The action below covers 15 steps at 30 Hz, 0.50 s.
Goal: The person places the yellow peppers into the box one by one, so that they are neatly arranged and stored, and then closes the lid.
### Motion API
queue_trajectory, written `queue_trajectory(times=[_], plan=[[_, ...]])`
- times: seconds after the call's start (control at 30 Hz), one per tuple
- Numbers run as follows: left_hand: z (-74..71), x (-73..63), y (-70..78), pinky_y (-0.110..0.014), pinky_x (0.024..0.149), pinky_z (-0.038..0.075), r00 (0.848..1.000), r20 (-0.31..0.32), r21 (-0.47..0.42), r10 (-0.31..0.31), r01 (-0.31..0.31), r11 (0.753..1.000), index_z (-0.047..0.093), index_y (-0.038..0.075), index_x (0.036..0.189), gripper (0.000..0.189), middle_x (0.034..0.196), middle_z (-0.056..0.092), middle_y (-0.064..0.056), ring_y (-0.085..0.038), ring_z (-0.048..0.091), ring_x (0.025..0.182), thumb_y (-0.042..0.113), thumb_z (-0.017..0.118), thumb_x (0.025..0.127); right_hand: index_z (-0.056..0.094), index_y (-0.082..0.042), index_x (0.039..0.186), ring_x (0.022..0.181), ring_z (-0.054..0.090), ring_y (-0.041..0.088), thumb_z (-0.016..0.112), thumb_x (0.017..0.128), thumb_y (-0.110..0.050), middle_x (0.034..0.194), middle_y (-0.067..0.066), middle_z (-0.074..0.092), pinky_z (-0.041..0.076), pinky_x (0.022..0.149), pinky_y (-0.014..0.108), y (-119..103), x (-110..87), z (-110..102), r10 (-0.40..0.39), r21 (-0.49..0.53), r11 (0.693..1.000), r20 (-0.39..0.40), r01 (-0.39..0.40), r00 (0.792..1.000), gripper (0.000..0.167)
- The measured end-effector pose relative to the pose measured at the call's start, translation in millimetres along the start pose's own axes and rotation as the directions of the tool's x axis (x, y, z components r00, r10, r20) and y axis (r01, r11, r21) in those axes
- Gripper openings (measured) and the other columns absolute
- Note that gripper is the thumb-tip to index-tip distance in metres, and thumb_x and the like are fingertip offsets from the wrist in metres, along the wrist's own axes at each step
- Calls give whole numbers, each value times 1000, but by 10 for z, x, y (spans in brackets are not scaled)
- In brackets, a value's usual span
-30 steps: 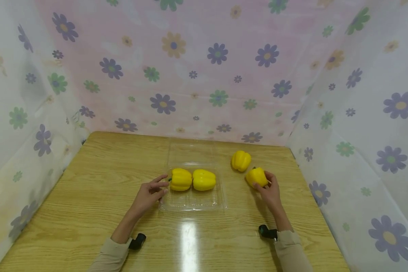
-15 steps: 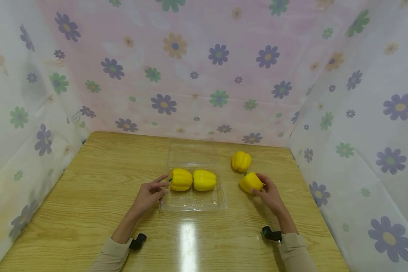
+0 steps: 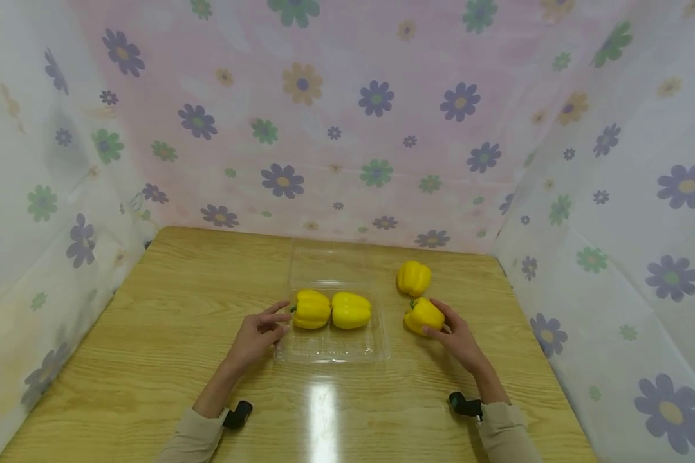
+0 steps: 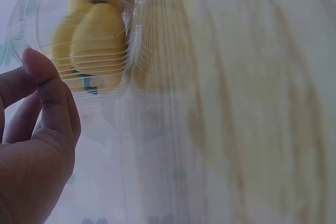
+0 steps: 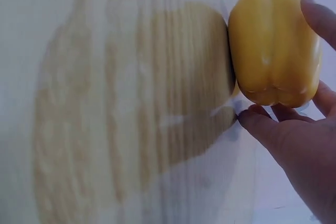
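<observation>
My right hand [image 3: 460, 337] holds a yellow bell pepper [image 3: 424, 316] to the right of a clear plastic clamshell box [image 3: 336, 350]. In the right wrist view its fingers lie around the ribbed pepper [image 5: 275, 51], low against the wood. My left hand [image 3: 256, 334] is at the box's left edge, its fingers lightly bent; a fingertip touches the clear rim in the left wrist view. Inside the box lie two bell peppers side by side, the left pepper [image 3: 311, 309] with its green stem toward my left hand and the right pepper [image 3: 351, 310] close against it.
Another yellow bell pepper [image 3: 414, 278] rests on the wooden table [image 3: 179, 308], just behind the held one. The box's lid [image 3: 330, 263] lies open toward the back. Flower-patterned cloth [image 3: 336, 128] encloses the table at the back and both sides.
My right hand has brought its bell pepper left and slightly toward me, turning it a little. The left hand stays at the box edge. The head view has shifted slightly.
</observation>
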State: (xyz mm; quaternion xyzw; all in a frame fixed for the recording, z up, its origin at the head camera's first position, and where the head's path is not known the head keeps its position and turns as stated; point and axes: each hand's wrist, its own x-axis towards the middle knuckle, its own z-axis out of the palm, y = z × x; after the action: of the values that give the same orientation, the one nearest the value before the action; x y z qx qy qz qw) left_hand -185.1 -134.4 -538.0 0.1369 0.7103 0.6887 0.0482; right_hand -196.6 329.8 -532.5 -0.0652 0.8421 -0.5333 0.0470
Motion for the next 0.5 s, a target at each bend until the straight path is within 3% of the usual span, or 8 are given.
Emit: queue_trajectory(times=[0.23,0.5], plan=[[19,15,15,-21,56,53,1000,7,-3,-12,12,1000,65,-15,125,30,156,43,-25,-9,57,61,-3,65,97,37,-3,157,151,24,43,69,99,-17,163,23,30,22,120,65,-10,-26,2,-1,23,1000,-47,2,999,68],[11,-12,19,-23,55,53,1000,2,-2,-8,8,1000,65,-15,126,32,156,42,-25,-10,57,61,-2,66,97,40,-3,155,148,31,41,71,97,-14,159,22,37,26,119,64,3,-9,24,-12,19,1000,-59,13,998,66]])
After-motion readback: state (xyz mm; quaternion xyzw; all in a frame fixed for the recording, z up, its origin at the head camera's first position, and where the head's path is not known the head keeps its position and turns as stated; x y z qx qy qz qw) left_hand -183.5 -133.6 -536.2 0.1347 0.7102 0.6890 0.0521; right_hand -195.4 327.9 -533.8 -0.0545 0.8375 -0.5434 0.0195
